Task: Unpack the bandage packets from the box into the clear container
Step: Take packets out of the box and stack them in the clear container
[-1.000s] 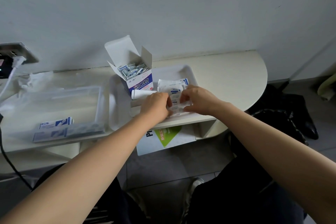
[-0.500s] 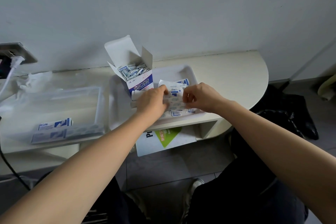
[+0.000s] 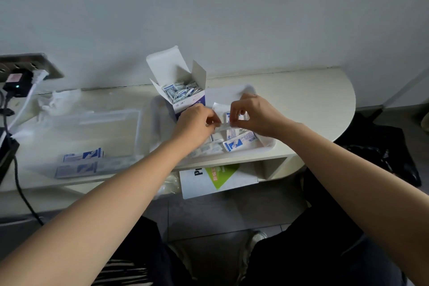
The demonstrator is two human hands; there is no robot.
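Left hand (image 3: 195, 123) and right hand (image 3: 255, 116) hold one bandage packet (image 3: 223, 126) over the tray (image 3: 228, 93).
Fingers of both hands pinch its ends. The open box (image 3: 185, 100) stands just behind the left hand; the clear container (image 3: 138, 132), with two packets (image 3: 83, 154) inside, sits left on the bench (image 3: 301, 95).

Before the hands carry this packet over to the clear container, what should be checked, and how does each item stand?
1. Grip: left hand and right hand both pinch the bandage packet between them, above the tray: ok.
2. Box is upright with its flaps open and more packets inside: ok.
3. Clear container is open on top, with two packets lying in it and room left: ok.
4. Loose packets lie in the tray, not in the container: not ok.
5. Whether the held packet is a single one or a joined strip: cannot tell.
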